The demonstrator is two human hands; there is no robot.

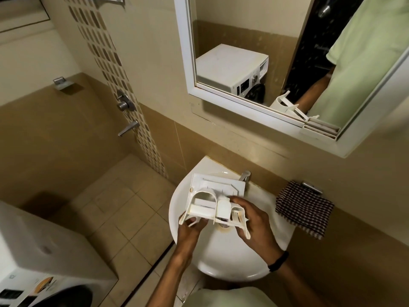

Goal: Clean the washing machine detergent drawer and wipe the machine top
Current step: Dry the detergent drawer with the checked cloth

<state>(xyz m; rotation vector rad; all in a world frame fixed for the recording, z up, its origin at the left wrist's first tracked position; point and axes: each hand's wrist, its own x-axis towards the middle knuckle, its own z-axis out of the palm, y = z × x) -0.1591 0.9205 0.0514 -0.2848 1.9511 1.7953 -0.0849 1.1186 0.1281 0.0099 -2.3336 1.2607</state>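
Two hands hold the drawer [219,185] over the sink [221,258]: left hand [189,229] pinching a corner, right hand [254,220] gripping its side. Rinsing looks next; the tap [245,175] needs opening.

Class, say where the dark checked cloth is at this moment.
Head view, right side: the dark checked cloth hangs by a chrome holder on the wall, beside the white round sink.

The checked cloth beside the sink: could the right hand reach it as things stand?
Probably yes, once freed. The checked cloth hangs right of the sink, with nothing between it and the right hand. But that hand grips the detergent drawer, which the left hand also holds.
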